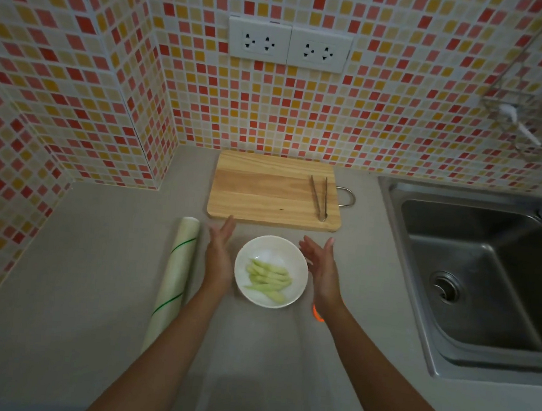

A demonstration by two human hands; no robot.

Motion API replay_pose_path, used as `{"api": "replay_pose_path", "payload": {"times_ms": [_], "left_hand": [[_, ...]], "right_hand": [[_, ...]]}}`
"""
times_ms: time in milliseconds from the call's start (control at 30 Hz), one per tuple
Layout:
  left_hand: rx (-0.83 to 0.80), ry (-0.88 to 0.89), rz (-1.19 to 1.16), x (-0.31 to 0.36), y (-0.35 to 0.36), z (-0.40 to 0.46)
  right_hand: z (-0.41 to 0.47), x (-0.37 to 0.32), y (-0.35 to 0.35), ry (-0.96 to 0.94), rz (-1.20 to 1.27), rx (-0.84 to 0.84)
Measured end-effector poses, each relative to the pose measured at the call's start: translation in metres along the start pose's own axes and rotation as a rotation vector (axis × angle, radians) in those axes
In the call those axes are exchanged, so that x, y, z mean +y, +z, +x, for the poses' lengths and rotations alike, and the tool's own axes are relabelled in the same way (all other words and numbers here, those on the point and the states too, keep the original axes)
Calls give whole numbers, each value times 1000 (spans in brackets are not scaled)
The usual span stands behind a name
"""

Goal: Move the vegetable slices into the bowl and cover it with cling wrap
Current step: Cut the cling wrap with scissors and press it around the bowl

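Observation:
A white bowl [272, 249] stands on the grey counter with several pale green vegetable slices [268, 279] inside it. I cannot tell whether film lies over the bowl. My left hand [218, 258] is beside the bowl's left rim, fingers straight, palm toward it. On the other side my right hand [321, 269] is held the same way, fingers straight. Neither hand holds anything. The cling wrap roll [175, 275] lies on the counter left of my left hand.
A wooden cutting board [264, 192] lies behind the bowl with metal tongs [320, 198] at its right end. A steel sink [484, 280] fills the right side. Something small and orange [317, 316] shows under my right wrist. Tiled walls close off the left and back.

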State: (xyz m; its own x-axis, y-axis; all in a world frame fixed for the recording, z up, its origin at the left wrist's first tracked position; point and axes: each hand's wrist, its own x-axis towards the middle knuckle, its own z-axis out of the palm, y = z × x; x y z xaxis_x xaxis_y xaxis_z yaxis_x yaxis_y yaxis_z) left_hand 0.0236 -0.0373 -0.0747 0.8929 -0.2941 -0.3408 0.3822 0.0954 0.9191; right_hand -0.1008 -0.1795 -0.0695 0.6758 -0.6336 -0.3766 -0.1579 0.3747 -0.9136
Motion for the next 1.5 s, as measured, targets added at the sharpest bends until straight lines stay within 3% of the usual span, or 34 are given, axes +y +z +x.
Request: {"api": "replay_pose_path", "payload": {"times_ms": [100, 300, 667, 900, 1200, 1500], "left_hand": [[13, -100, -196, -17, -2, -20], [-67, -168, -300, -29, 13, -37], [-36, -60, -93, -40, 10, -34], [-20, -53, -32, -32, -7, -26], [-197, -164, 33, -15, 0, -39], [-263, -100, 77, 4, 3, -48]], "right_hand": [[-2, -1, 9, 43, 70, -60], [-1, -3, 21, 113, 175, -115], [16, -8, 11, 196, -19, -365], [2, -6, 6, -29, 1, -38], [-30, 10, 9, 13, 71, -113], [-35, 0, 13, 58, 16, -129]]}}
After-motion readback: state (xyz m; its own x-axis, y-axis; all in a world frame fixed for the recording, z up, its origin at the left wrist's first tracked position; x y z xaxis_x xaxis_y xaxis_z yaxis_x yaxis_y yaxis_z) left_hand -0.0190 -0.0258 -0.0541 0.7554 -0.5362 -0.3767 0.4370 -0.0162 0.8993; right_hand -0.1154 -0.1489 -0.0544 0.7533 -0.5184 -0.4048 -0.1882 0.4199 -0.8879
